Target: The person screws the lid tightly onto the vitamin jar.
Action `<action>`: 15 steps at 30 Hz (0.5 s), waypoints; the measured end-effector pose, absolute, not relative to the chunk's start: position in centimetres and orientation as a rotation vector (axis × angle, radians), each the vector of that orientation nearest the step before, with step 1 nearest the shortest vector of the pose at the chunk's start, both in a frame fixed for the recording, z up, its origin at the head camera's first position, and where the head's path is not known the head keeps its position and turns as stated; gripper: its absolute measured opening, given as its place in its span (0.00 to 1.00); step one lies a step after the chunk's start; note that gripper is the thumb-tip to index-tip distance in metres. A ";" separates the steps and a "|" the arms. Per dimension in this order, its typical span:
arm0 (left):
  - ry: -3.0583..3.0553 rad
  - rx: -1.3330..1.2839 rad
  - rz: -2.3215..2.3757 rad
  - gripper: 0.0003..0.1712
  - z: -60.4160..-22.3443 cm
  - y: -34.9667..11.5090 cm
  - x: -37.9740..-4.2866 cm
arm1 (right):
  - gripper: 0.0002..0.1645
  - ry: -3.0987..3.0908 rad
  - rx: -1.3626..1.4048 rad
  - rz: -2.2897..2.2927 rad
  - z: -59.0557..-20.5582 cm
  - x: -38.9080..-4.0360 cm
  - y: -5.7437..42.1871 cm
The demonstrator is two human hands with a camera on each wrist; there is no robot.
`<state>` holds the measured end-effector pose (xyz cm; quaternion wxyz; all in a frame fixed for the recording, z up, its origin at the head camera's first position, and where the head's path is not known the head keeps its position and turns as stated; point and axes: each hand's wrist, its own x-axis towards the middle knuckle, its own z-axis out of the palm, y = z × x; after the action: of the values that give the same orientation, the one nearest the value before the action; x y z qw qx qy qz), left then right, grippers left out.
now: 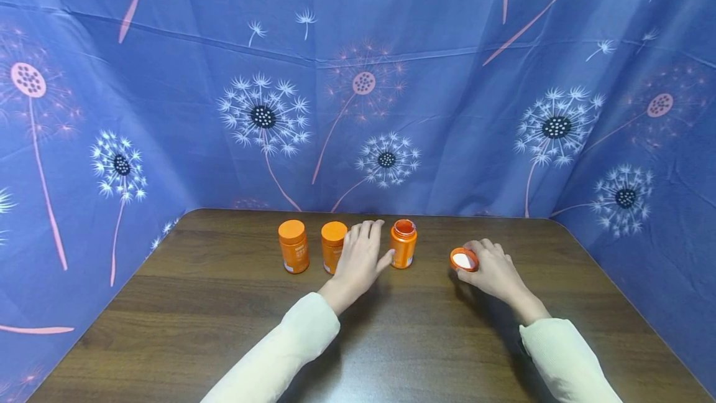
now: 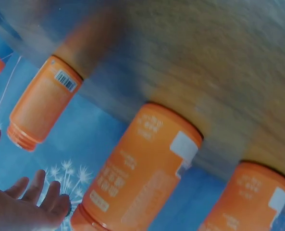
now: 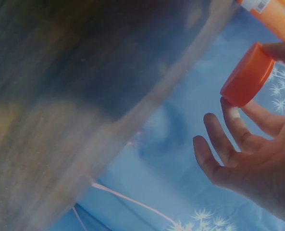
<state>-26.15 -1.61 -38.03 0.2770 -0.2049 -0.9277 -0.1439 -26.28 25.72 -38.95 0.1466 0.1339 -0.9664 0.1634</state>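
My right hand [image 1: 495,271] pinches an orange bottle cap [image 1: 464,260] between thumb and fingers, its white inside facing up. The right wrist view shows that cap [image 3: 248,74] side-on, with the other fingers spread. Left of it stands an uncapped orange bottle [image 1: 403,245], upright, its threaded neck bare. My left hand [image 1: 360,257] is beside this bottle, fingers loosely extended and holding nothing; a gap shows between thumb and bottle in the left wrist view. Behind the left hand, a capped orange bottle [image 1: 333,242] is partly hidden.
Another capped orange bottle [image 1: 293,246] stands farther left in the row. Everything rests on a brown wooden table [image 1: 184,303]. A blue dandelion-print cloth [image 1: 447,111] hangs along the table's back and sides.
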 end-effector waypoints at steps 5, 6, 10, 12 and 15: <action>-2.519 -0.526 -0.363 0.34 -38.8 -0.8 -26.9 | 0.31 -2.774 0.395 0.522 -38.4 -26.0 25.2; -2.526 -0.522 -0.356 0.34 -39.0 -0.7 -27.1 | 0.31 -2.772 0.398 0.529 -38.4 -25.9 25.1; -2.564 -0.517 -0.336 0.35 -39.5 -0.1 -27.4 | 0.30 -2.759 0.412 0.539 -38.3 -25.7 24.9; -2.570 -0.513 -0.347 0.36 -39.8 0.2 -27.6 | 0.30 -2.754 0.416 0.541 -38.3 -25.6 24.8; -2.580 -0.490 -0.374 0.37 -40.0 0.5 -27.9 | 0.30 -2.750 0.423 0.551 -38.4 -25.5 24.7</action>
<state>-27.87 0.51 -40.02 0.2423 -0.1791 -0.9437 -0.1367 -25.51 24.72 -38.39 0.1522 0.1473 -0.9583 0.1919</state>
